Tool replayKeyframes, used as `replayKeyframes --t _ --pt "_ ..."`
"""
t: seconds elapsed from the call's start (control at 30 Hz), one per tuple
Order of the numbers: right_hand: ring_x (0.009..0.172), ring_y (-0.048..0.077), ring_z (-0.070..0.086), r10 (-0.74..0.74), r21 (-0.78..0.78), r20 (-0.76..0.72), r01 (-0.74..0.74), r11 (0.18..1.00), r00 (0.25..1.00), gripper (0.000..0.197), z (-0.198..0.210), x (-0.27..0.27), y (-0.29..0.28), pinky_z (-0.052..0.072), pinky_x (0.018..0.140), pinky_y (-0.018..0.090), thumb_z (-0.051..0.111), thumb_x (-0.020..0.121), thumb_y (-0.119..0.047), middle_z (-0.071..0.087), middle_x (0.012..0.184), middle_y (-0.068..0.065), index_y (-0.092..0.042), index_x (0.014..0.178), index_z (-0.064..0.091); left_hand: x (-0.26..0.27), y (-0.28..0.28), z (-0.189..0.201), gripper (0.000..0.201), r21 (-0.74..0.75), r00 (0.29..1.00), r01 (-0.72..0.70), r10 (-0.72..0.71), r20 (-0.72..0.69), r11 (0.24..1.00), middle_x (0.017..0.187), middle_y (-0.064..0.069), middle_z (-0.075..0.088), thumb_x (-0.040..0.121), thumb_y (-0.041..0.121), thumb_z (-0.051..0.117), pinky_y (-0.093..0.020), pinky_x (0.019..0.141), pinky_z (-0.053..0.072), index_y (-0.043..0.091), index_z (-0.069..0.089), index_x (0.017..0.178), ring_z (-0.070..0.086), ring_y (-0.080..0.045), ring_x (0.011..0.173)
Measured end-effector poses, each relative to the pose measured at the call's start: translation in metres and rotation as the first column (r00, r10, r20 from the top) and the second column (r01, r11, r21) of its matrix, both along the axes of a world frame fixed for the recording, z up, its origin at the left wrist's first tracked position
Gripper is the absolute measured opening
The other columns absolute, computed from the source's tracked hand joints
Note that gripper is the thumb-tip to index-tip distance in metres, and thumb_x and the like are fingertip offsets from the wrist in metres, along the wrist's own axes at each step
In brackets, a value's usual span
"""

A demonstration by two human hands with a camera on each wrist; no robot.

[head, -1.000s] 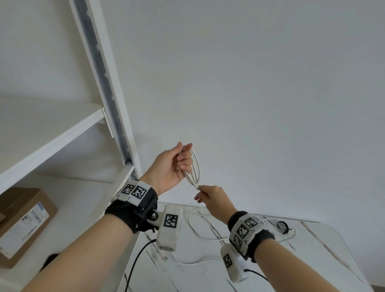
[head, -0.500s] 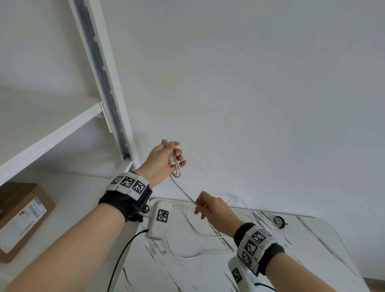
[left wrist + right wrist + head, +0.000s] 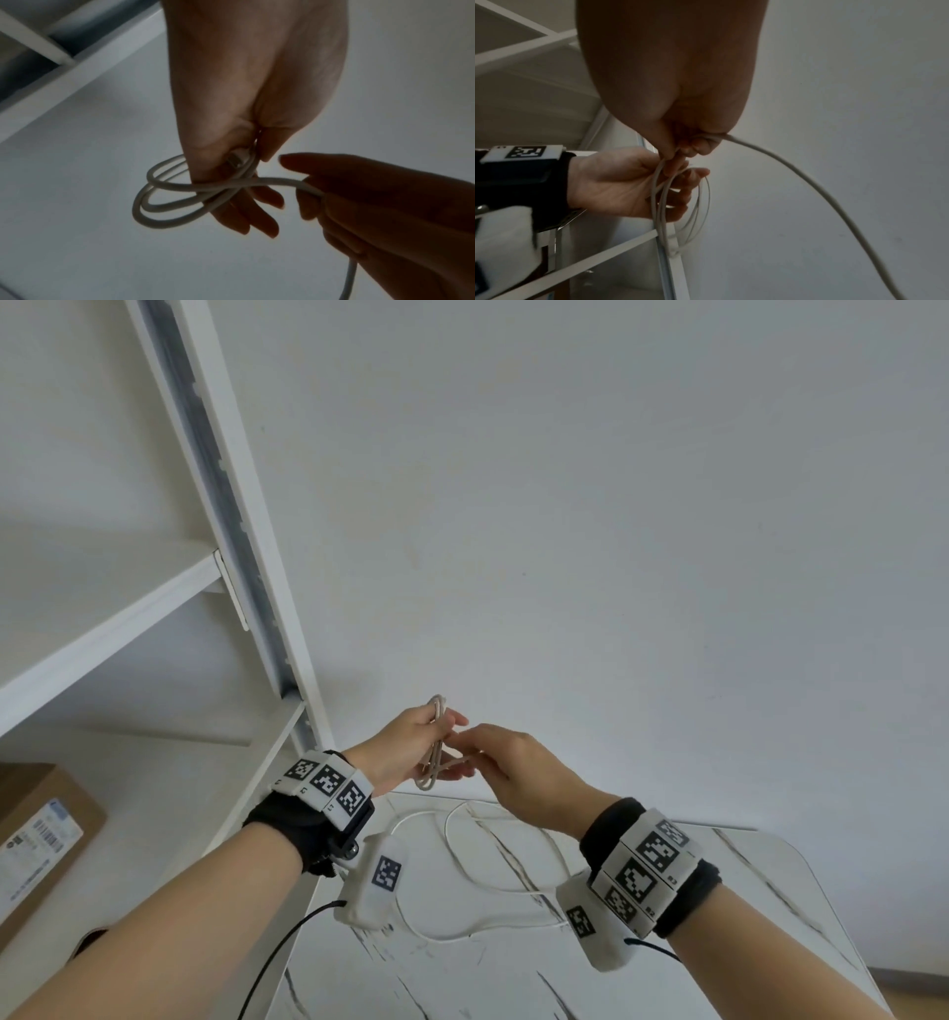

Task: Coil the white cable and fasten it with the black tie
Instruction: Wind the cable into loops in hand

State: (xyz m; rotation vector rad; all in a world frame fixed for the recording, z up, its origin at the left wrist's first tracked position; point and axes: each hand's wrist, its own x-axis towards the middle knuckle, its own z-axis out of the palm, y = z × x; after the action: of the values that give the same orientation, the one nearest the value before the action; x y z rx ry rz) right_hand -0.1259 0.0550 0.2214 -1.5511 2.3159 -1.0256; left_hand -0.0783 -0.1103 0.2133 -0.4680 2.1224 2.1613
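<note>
The white cable (image 3: pixel 435 748) is gathered in several loops held upright in the air, and my left hand (image 3: pixel 442 738) grips them between thumb and fingers. In the left wrist view the loops (image 3: pixel 164 194) stick out to the left of that hand (image 3: pixel 244 178), with a connector tucked in the palm. My right hand (image 3: pixel 470 744) pinches a length of cable and holds it against the loops; it touches the left hand's fingers. From the right hand (image 3: pixel 680 150) the cable (image 3: pixel 808 178) runs down to slack (image 3: pixel 462 870) lying on the table. The black tie is not in sight.
The white marble-patterned table (image 3: pixel 770 891) lies below both hands. A white shelf unit (image 3: pixel 221 505) stands at the left, with a cardboard box (image 3: pixel 36 829) on its lower shelf. A plain wall is behind. A black cord (image 3: pixel 287 937) hangs from the left wrist camera.
My right hand rose from near the table to the left hand, bringing another length of cable to the loops. The slack on the table has shortened.
</note>
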Motion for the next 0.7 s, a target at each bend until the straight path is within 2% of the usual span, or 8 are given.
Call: replayKeyframes --t 0.13,0.2,0.27,0.33,0.4,0.5,0.57,0.7 --pt "0.064 0.000 0.053 -0.087 -0.011 0.013 0.088 0.996 0.996 0.010 0.009 -0.013 -0.001 0.039 0.062 0.008 0.056 0.090 -0.011 0.063 0.082 -0.007 -0.009 0.100 0.059 0.002 0.002 0.001 0.023 0.015 0.994 0.065 -0.066 0.082 0.998 0.070 -0.008 0.062 0.101 0.022 0.041 -0.032 0.059 0.053 0.005 0.055 0.097 0.060 -0.018 0.050" --pt "0.059 0.006 0.052 -0.117 -0.020 0.037 0.118 0.993 0.992 0.010 0.013 -0.020 -0.002 0.041 0.057 0.010 0.063 0.087 -0.017 0.059 0.073 -0.010 -0.010 0.093 0.061 0.004 0.004 0.002 0.024 0.056 0.990 0.086 -0.091 0.108 0.995 0.062 -0.007 0.057 0.101 0.019 0.039 -0.030 0.054 0.047 0.006 0.056 0.091 0.051 -0.017 0.044" --pt "0.067 0.018 0.061 -0.131 -0.021 0.066 0.132 0.991 0.989 0.009 0.016 -0.027 -0.002 0.049 0.062 0.020 0.066 0.085 -0.017 0.066 0.076 -0.001 -0.010 0.091 0.064 0.006 0.005 0.003 0.029 0.101 0.986 0.110 -0.122 0.116 0.989 0.059 -0.007 0.048 0.101 0.021 0.037 -0.030 0.053 0.043 0.007 0.060 0.089 0.042 -0.015 0.042" --pt "0.080 0.022 0.066 -0.127 -0.034 0.079 0.130 0.991 0.989 0.008 0.017 -0.031 -0.001 0.053 0.075 0.030 0.065 0.084 -0.012 0.072 0.086 0.008 -0.008 0.092 0.067 0.007 0.005 0.004 0.036 0.136 0.978 0.142 -0.160 0.135 0.981 0.056 -0.003 0.042 0.101 0.028 0.033 -0.028 0.053 0.040 0.005 0.060 0.099 0.036 -0.014 0.042" --pt "0.082 0.019 0.067 -0.128 -0.057 0.095 0.133 0.989 0.987 0.010 0.017 -0.034 -0.001 0.052 0.078 0.028 0.066 0.083 -0.009 0.073 0.088 0.010 -0.007 0.092 0.069 0.008 0.005 0.007 0.047 0.179 0.962 0.180 -0.211 0.173 0.967 0.052 0.001 0.037 0.101 0.040 0.027 -0.026 0.052 0.038 0.005 0.058 0.103 0.032 -0.012 0.041" --pt "0.079 0.018 0.066 -0.147 -0.075 0.074 0.153 0.985 0.986 0.012 0.015 -0.037 -0.003 0.052 0.077 0.028 0.070 0.081 -0.013 0.073 0.087 0.008 -0.007 0.091 0.072 0.012 0.004 0.011 0.059 0.253 0.931 0.258 -0.310 0.195 0.933 0.048 0.003 0.030 0.097 0.052 0.021 -0.023 0.047 0.035 0.007 0.060 0.092 0.028 -0.010 0.037" --pt "0.083 0.018 0.067 -0.167 -0.074 0.065 0.171 0.982 0.984 0.013 0.010 -0.040 -0.004 0.052 0.080 0.028 0.070 0.082 -0.016 0.074 0.089 0.007 -0.008 0.092 0.072 0.015 0.003 0.013 0.047 0.282 0.914 0.310 -0.366 0.174 0.908 0.046 0.005 0.029 0.097 0.046 0.031 -0.021 0.046 0.033 0.008 0.058 0.089 0.026 -0.008 0.037" --pt "0.090 0.015 0.067 -0.202 -0.065 0.052 0.205 0.976 0.978 0.016 -0.004 -0.044 -0.002 0.045 0.078 0.013 0.063 0.088 -0.017 0.074 0.097 0.004 -0.009 0.098 0.072 0.019 0.001 0.019 0.026 0.359 0.918 0.317 -0.379 0.114 0.878 0.046 0.007 0.032 0.091 0.029 0.040 -0.021 0.046 0.036 0.009 0.055 0.088 0.029 -0.006 0.037"
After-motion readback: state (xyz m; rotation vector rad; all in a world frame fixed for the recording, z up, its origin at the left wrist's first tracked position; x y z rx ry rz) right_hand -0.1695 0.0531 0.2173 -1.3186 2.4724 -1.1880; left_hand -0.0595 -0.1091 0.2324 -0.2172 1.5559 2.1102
